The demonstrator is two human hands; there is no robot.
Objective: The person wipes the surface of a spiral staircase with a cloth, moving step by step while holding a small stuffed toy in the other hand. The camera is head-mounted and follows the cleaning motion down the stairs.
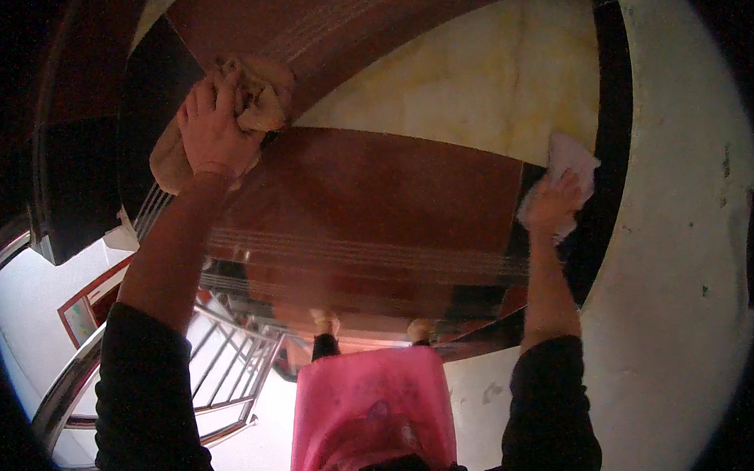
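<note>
At the upper left, my left hand (216, 127) presses on a bunched brown cloth (266, 101), which lies on the dark red polished stair surface. My right hand (556, 201) is spread on a pale, whitish cloth (573, 158) at the right. That cloth lies across the corner where a cream, marble-like panel (432, 82), the red stone tread (379, 186) and a black border (611, 119) come together. Both arms reach forward in dark sleeves. Fine parallel grooves run along the near edge of the red tread.
A pale wall (675, 246) with scuff marks rises along the right. At the lower left stands a metal stair railing (229, 361) with bars and a handrail. A pink plastic-looking item (377, 404) is close to my body, with feet showing beyond it on a lower step.
</note>
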